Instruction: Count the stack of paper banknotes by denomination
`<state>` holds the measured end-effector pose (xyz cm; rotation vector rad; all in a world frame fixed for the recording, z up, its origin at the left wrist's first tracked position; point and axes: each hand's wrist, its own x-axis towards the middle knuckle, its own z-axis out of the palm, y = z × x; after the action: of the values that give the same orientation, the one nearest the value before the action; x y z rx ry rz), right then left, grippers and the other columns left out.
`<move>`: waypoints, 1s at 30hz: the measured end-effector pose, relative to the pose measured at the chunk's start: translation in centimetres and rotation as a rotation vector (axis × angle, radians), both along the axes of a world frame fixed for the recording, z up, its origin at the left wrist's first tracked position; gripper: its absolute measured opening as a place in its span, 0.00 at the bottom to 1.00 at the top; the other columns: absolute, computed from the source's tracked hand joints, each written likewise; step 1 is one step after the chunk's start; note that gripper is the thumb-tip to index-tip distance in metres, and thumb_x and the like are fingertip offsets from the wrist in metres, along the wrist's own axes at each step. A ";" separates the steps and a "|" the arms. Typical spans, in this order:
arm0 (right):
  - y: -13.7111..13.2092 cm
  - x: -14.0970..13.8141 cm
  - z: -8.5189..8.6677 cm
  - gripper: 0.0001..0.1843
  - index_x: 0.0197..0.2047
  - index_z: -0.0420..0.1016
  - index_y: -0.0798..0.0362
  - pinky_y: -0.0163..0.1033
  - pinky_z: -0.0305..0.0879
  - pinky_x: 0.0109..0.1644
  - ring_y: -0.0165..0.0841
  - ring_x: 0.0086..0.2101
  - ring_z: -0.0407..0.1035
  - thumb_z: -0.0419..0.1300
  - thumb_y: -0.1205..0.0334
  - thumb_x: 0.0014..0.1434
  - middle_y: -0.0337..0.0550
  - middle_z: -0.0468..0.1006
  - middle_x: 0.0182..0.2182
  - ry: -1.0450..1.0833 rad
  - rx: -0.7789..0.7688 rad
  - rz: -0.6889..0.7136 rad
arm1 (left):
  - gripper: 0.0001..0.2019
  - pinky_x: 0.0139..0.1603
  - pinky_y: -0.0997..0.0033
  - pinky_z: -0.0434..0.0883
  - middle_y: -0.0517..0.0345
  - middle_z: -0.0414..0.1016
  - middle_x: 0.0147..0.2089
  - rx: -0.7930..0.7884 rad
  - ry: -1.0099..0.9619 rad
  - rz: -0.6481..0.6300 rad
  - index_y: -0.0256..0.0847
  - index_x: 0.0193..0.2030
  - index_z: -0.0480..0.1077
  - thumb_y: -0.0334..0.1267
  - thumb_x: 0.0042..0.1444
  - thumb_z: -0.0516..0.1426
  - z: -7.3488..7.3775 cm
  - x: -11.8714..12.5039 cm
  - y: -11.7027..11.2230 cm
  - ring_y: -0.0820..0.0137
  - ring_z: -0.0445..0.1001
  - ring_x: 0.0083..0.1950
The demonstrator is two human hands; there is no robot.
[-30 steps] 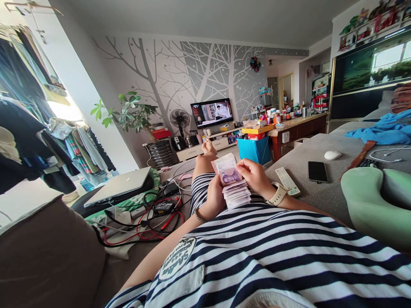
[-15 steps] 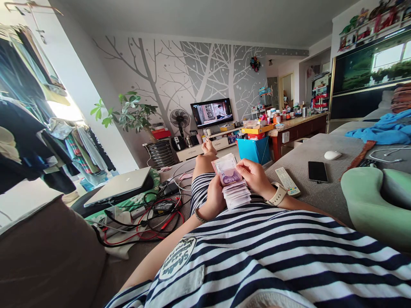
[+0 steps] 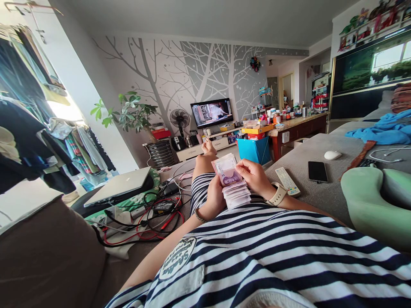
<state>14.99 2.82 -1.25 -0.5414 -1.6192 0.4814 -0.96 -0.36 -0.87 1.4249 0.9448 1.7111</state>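
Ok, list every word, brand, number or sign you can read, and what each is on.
"5": the top banknote
"FOR": the shirt patch; its other lettering is too distorted to read surely
Too small or blurred to read: markings on the remote control, wall clock, TV cabinet and table bottles

We have banknotes (image 3: 230, 173) between our left hand (image 3: 215, 194) and right hand (image 3: 255, 175), over our lap (image 3: 199, 188). Left of us: laptop (image 3: 118, 186), cables (image 3: 150, 222) beside it. Right, on the sofa (image 3: 302, 156): remote (image 3: 287, 182), then phone (image 3: 317, 170), mouse (image 3: 333, 155) beyond. Ahead: television (image 3: 212, 113).
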 end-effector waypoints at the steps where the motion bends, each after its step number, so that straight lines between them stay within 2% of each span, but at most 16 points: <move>1: 0.0 0.0 0.0 0.18 0.35 0.76 0.51 0.38 0.63 0.36 0.35 0.31 0.71 0.61 0.45 0.68 0.41 0.79 0.29 -0.001 0.001 0.000 | 0.12 0.41 0.71 0.67 0.59 0.82 0.32 -0.001 -0.001 0.002 0.40 0.26 0.80 0.18 0.46 0.63 0.0 0.0 0.0 0.66 0.70 0.36; 7: 0.0 0.1 0.0 0.17 0.35 0.75 0.51 0.38 0.63 0.36 0.35 0.31 0.71 0.60 0.47 0.68 0.41 0.79 0.29 -0.003 0.000 0.009 | 0.09 0.41 0.71 0.67 0.58 0.82 0.33 -0.005 0.012 0.009 0.39 0.27 0.80 0.21 0.47 0.64 -0.2 0.0 0.3 0.66 0.70 0.37; 14: -0.1 0.1 0.0 0.20 0.33 0.73 0.50 0.38 0.61 0.34 0.35 0.29 0.69 0.59 0.43 0.69 0.39 0.76 0.26 -0.012 -0.003 -0.001 | 0.05 0.43 0.69 0.70 0.58 0.81 0.33 -0.056 -0.082 -0.044 0.41 0.28 0.79 0.29 0.52 0.65 -0.2 0.2 0.3 0.65 0.72 0.37; 22: -0.3 0.1 0.2 0.24 0.31 0.70 0.50 0.38 0.58 0.33 0.33 0.27 0.65 0.57 0.40 0.70 0.38 0.71 0.24 -0.028 0.006 0.022 | 0.04 0.41 0.69 0.70 0.57 0.82 0.34 0.016 0.007 0.013 0.41 0.29 0.80 0.29 0.47 0.66 -0.8 -0.2 0.8 0.64 0.73 0.38; 25: -0.5 0.1 0.3 0.27 0.30 0.68 0.49 0.38 0.55 0.32 0.32 0.26 0.62 0.56 0.37 0.70 0.37 0.69 0.23 -0.044 0.003 0.030 | 0.03 0.41 0.69 0.72 0.58 0.81 0.32 -0.024 -0.066 -0.039 0.41 0.28 0.77 0.34 0.48 0.67 -0.6 0.0 1.0 0.64 0.73 0.37; 27: -0.5 0.1 0.4 0.29 0.29 0.67 0.49 0.38 0.55 0.32 0.32 0.26 0.61 0.55 0.34 0.70 0.36 0.68 0.23 -0.053 0.004 0.034 | 0.08 0.40 0.67 0.73 0.57 0.79 0.30 -0.091 -0.177 -0.119 0.41 0.27 0.75 0.41 0.49 0.67 -0.5 0.3 1.1 0.64 0.75 0.37; 30: -0.6 0.2 0.5 0.31 0.28 0.66 0.49 0.38 0.55 0.32 0.32 0.26 0.61 0.54 0.31 0.70 0.36 0.67 0.22 -0.062 0.015 0.038 | 0.13 0.44 0.61 0.78 0.52 0.80 0.32 -0.177 -0.306 -0.268 0.41 0.31 0.75 0.47 0.47 0.69 -0.2 0.6 1.2 0.56 0.81 0.43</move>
<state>15.15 2.20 -0.79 -0.5195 -1.6932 0.4849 -0.32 0.81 -1.10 1.0825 0.6848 1.5467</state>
